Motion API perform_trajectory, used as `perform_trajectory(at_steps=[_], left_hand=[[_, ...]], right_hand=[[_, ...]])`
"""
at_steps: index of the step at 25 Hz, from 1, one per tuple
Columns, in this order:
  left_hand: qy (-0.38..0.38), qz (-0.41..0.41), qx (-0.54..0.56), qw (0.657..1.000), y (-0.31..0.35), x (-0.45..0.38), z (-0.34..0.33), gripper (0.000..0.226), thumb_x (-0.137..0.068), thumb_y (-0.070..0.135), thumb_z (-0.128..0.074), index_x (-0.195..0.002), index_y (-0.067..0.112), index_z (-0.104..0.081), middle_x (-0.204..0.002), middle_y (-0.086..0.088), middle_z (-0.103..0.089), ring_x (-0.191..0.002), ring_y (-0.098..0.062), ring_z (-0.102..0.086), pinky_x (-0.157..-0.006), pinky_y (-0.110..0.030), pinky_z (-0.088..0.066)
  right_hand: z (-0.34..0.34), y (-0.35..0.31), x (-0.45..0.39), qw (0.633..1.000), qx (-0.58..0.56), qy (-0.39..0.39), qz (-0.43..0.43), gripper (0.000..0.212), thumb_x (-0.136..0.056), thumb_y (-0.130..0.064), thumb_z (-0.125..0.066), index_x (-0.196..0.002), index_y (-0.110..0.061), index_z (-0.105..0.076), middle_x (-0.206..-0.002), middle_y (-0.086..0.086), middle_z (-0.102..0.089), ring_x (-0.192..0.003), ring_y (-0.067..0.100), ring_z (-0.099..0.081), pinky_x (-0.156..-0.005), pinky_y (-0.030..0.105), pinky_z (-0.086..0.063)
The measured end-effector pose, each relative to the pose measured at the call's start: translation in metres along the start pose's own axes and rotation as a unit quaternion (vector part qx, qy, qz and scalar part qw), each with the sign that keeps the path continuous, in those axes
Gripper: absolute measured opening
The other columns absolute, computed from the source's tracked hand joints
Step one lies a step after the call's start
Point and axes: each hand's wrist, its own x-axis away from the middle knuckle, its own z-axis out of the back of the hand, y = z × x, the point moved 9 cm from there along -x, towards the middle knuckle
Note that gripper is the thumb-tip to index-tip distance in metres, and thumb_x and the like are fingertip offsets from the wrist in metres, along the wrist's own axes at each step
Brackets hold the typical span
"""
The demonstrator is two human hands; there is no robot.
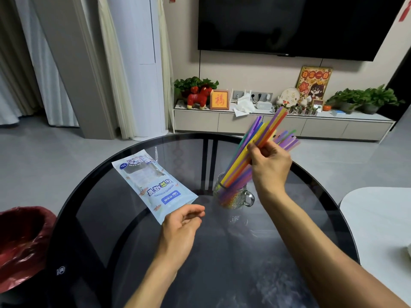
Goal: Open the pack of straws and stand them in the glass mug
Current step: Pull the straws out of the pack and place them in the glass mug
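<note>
One Bundle of Straws Seated in Mug

Head view: right hand (270,167) grips the coloured straws (255,147), which lean tilted with lower ends inside the glass mug (233,194). Left hand (182,227) hovers with fingers loosely spread, beside the flat straw pack (153,187) on the glass table (222,263). Red-lined bin (20,241) stands left.

red-lined bin (22,238), wall television (295,23)

Free room and obstacles on the round dark glass table (222,263). The lower centre of the frame is left bare. The centre is blocked by the clear glass mug (233,194), from which a fan of coloured plastic straws (255,143) leans toward the upper right. The flat white printed straw pack (153,185) occupies the left-centre surface. A narrow gap is left between pack and mug.
</note>
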Motion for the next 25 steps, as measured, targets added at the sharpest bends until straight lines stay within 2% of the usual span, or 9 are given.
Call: perform_trajectory(at_steps=[3, 5, 9, 12, 15, 17, 19, 22, 25], left_hand=[[0.015, -0.003, -0.001, 1.0, -0.001, -0.001, 0.005, 0.034, -0.084, -0.008, -0.056, -0.087, 0.021, -0.074, -0.089, 0.003, -0.076, -0.092, -0.017, -0.071, -0.077, -0.023, -0.049], [0.023, -0.036, -0.03, 0.999, 0.009, 0.0, 0.004, 0.034, -0.083, -0.006, -0.059, -0.087, 0.024, -0.073, -0.088, 0.004, -0.075, -0.09, -0.015, -0.07, -0.075, -0.018, -0.05], [0.026, -0.168, -0.169, 0.971, 0.059, -0.014, -0.026, 0.036, -0.077, 0.01, -0.071, -0.108, 0.027, -0.064, -0.102, 0.011, -0.069, -0.097, -0.008, -0.064, -0.086, -0.026, -0.052], [-0.037, -0.173, -0.277, 0.944, 0.067, -0.057, -0.079, 0.082, -0.069, 0.032, -0.079, -0.14, 0.024, -0.039, -0.134, 0.0, -0.054, -0.123, -0.016, -0.05, -0.101, -0.037, -0.045], [-0.125, -0.064, -0.308, 0.941, 0.043, -0.097, -0.119, 0.117, -0.056, 0.05, -0.085, -0.149, 0.033, -0.017, -0.147, -0.002, -0.041, -0.134, -0.023, -0.041, -0.107, -0.048, -0.042], [-0.154, -0.054, -0.284, 0.945, 0.034, -0.108, -0.129, 0.101, -0.053, 0.049, -0.086, -0.138, 0.035, -0.033, -0.131, 0.002, -0.057, -0.119, -0.02, -0.056, -0.1, -0.045, -0.05], [-0.17, -0.069, -0.282, 0.942, 0.033, -0.108, -0.133, 0.075, -0.059, 0.042, -0.087, -0.123, 0.037, -0.048, -0.115, 0.006, -0.065, -0.104, -0.014, -0.063, -0.091, -0.038, -0.055], [-0.179, -0.077, -0.289, 0.937, 0.029, -0.1, -0.133, 0.065, -0.059, 0.036, -0.082, -0.118, 0.036, -0.054, -0.111, 0.004, -0.066, -0.099, -0.015, -0.065, -0.087, -0.036, -0.056], [-0.093, -0.088, -0.334, 0.934, 0.03, -0.092, -0.125, 0.068, -0.059, 0.041, -0.071, -0.123, 0.03, -0.049, -0.118, -0.001, -0.061, -0.11, -0.023, -0.058, -0.094, -0.042, -0.052]], right_hand=[[-0.012, 0.016, 0.009, 0.998, 0.053, -0.022, -0.037, 0.023, -0.078, -0.028, -0.071, -0.076, -0.005, -0.069, -0.065, 0.01, -0.071, -0.065, 0.032, -0.068, -0.065, 0.048, -0.058], [-0.01, 0.022, 0.014, 0.995, 0.079, -0.029, -0.05, 0.018, -0.08, -0.027, -0.072, -0.076, -0.01, -0.072, -0.068, 0.004, -0.073, -0.069, 0.027, -0.071, -0.068, 0.045, -0.059], [0.012, 0.011, 0.022, 0.988, 0.148, -0.031, -0.007, 0.038, -0.08, -0.054, -0.067, -0.07, -0.017, -0.065, -0.063, -0.003, -0.069, -0.06, 0.02, -0.068, -0.062, 0.037, -0.056], [0.041, 0.012, 0.027, 0.981, 0.195, -0.003, -0.018, 0.043, -0.077, -0.06, -0.069, -0.072, -0.018, -0.056, -0.064, -0.007, -0.061, -0.065, 0.018, -0.061, -0.061, 0.034, -0.045], [0.035, 0.05, 0.022, 0.985, 0.093, -0.079, -0.119, 0.059, -0.07, -0.056, -0.077, -0.11, -0.019, -0.053, -0.095, -0.004, -0.064, -0.091, 0.017, -0.063, -0.08, 0.042, -0.055], [0.013, 0.073, 0.018, 0.972, 0.006, -0.166, -0.166, 0.085, -0.067, -0.046, -0.084, -0.135, -0.021, -0.041, -0.12, -0.001, -0.06, -0.11, 0.015, -0.059, -0.094, 0.04, -0.053], [-0.008, 0.085, 0.017, 0.955, -0.063, -0.225, -0.183, 0.093, -0.063, -0.037, -0.089, -0.139, -0.02, -0.039, -0.124, 0.002, -0.064, -0.113, 0.015, -0.062, -0.091, 0.036, -0.055], [-0.025, 0.088, 0.021, 0.951, -0.094, -0.239, -0.169, 0.062, -0.065, -0.019, -0.089, -0.118, -0.01, -0.057, -0.104, 0.01, -0.074, -0.095, 0.019, -0.072, -0.08, 0.034, -0.06], [-0.026, 0.083, 0.027, 0.958, -0.093, -0.226, -0.147, 0.052, -0.066, -0.017, -0.089, -0.11, -0.009, -0.063, -0.099, 0.009, -0.075, -0.093, 0.019, -0.073, -0.084, 0.039, -0.06]])
